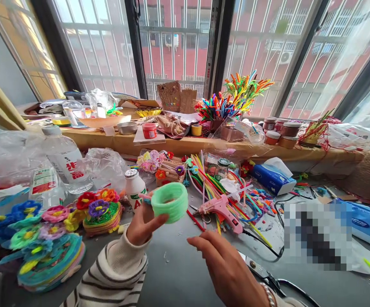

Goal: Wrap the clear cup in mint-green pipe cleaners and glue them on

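Note:
A pale green, ring-shaped cup [172, 209] that looks coiled from pipe cleaner is gripped in my left hand [141, 225]. Its round opening faces up and slightly toward me, above the grey table. My thumb presses the near side; the other fingers are partly hidden behind it. Apart from the cup, to its lower right, my right hand [228, 266] has its fingers stretched out and nothing visible in them. Beyond that hand lies a pink hot glue gun [220, 209] on the table. Scissors [255, 266] rest beside the right hand, partly covered by it.
Fuzzy flower pieces [50, 264] and a flowered coil base [103, 217] stand left. A white bottle [134, 187] is behind my left hand. Loose pipe cleaners [200, 170] spread behind the glue gun, whose black cord runs right. Tissue packs [274, 179] lie right; paint jars [289, 130] line the ledge.

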Action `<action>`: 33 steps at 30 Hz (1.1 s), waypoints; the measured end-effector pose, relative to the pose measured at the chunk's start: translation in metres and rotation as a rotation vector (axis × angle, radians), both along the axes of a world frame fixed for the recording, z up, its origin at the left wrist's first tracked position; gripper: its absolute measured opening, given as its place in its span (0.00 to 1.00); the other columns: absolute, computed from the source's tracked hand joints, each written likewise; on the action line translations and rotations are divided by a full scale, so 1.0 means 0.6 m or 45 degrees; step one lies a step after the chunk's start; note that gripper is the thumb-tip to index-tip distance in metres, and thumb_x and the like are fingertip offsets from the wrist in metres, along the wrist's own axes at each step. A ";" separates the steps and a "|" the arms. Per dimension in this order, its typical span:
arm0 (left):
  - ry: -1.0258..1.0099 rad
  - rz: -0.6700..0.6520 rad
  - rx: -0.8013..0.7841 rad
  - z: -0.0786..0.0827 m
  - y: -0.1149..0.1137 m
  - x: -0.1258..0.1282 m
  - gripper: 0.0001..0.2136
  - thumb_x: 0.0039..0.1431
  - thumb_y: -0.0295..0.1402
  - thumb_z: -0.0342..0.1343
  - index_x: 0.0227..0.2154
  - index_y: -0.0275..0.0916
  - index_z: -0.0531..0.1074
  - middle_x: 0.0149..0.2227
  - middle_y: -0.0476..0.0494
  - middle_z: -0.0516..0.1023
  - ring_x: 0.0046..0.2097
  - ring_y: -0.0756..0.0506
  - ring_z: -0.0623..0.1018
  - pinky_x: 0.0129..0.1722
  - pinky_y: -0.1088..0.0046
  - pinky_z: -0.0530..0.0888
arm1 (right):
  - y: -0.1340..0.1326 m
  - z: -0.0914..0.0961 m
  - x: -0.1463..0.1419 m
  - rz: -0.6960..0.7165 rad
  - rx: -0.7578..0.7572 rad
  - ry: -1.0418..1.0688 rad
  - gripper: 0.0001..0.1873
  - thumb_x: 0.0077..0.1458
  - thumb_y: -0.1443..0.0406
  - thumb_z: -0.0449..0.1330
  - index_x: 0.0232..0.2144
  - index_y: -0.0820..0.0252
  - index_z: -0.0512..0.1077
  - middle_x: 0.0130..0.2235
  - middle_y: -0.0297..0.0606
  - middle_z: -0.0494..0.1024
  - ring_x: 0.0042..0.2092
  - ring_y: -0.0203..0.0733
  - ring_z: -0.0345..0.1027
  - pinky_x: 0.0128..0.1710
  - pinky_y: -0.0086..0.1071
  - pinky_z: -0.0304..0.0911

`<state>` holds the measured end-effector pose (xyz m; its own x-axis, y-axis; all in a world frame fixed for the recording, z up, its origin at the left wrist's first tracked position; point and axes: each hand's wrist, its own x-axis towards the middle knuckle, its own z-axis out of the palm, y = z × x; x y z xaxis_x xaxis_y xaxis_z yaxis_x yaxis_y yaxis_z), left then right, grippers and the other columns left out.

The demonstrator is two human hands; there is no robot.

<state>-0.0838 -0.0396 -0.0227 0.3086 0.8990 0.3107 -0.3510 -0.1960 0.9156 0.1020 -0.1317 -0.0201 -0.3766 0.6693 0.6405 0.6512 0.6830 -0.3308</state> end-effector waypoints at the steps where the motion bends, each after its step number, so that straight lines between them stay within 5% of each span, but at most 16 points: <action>1: 0.113 -0.092 0.020 -0.008 -0.005 -0.004 0.32 0.41 0.36 0.61 0.51 0.41 0.56 0.50 0.37 0.67 0.53 0.35 0.65 0.52 0.55 0.62 | -0.001 -0.007 0.015 -0.020 -0.023 0.004 0.17 0.56 0.75 0.41 0.45 0.62 0.62 0.34 0.41 0.71 0.34 0.35 0.66 0.33 0.25 0.64; 7: 0.649 -0.335 0.096 -0.057 -0.043 -0.007 0.40 0.37 0.36 0.61 0.53 0.42 0.47 0.46 0.39 0.67 0.50 0.39 0.68 0.53 0.55 0.60 | 0.004 -0.056 0.109 -0.348 -0.205 0.158 0.16 0.57 0.71 0.42 0.43 0.58 0.63 0.33 0.38 0.69 0.32 0.34 0.66 0.32 0.25 0.64; 11: 0.939 -0.373 0.252 -0.064 -0.048 -0.001 0.35 0.32 0.37 0.63 0.48 0.40 0.60 0.46 0.39 0.70 0.51 0.35 0.67 0.54 0.52 0.55 | 0.006 -0.068 0.144 -0.588 -0.264 0.277 0.13 0.58 0.64 0.43 0.39 0.57 0.65 0.26 0.35 0.68 0.26 0.35 0.64 0.27 0.27 0.63; 18: 0.743 -0.115 0.128 -0.078 -0.045 -0.010 0.41 0.26 0.38 0.67 0.50 0.43 0.60 0.52 0.35 0.65 0.54 0.33 0.63 0.54 0.52 0.56 | -0.003 -0.076 0.160 -0.710 -0.404 0.368 0.10 0.56 0.60 0.45 0.36 0.57 0.61 0.25 0.34 0.69 0.24 0.35 0.65 0.25 0.28 0.64; 20: 0.586 -0.063 0.072 -0.073 -0.050 -0.013 0.41 0.30 0.39 0.66 0.52 0.44 0.57 0.51 0.35 0.67 0.52 0.35 0.66 0.52 0.53 0.59 | -0.002 -0.081 0.161 -0.665 -0.448 0.399 0.11 0.56 0.59 0.46 0.38 0.58 0.61 0.24 0.34 0.69 0.23 0.36 0.66 0.25 0.28 0.65; 27: 0.402 0.355 0.076 -0.019 -0.049 -0.001 0.16 0.48 0.35 0.56 0.41 0.42 0.65 0.37 0.42 0.75 0.41 0.43 0.75 0.41 0.65 0.70 | -0.006 -0.078 0.151 -0.588 -0.544 0.512 0.08 0.55 0.59 0.48 0.31 0.57 0.60 0.26 0.32 0.70 0.24 0.34 0.69 0.27 0.28 0.68; 33: 0.745 0.496 0.303 0.004 0.008 0.007 0.15 0.50 0.37 0.52 0.41 0.37 0.62 0.36 0.40 0.75 0.36 0.45 0.76 0.36 0.66 0.73 | -0.010 -0.062 0.161 -0.638 -0.493 0.480 0.09 0.53 0.58 0.51 0.30 0.57 0.62 0.28 0.34 0.72 0.29 0.36 0.70 0.32 0.30 0.69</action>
<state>-0.0793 -0.0347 -0.0203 0.1558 0.9061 0.3933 0.3167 -0.4229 0.8490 0.1984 -0.1380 -0.0572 0.2331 0.9076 0.3491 0.6488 0.1223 -0.7511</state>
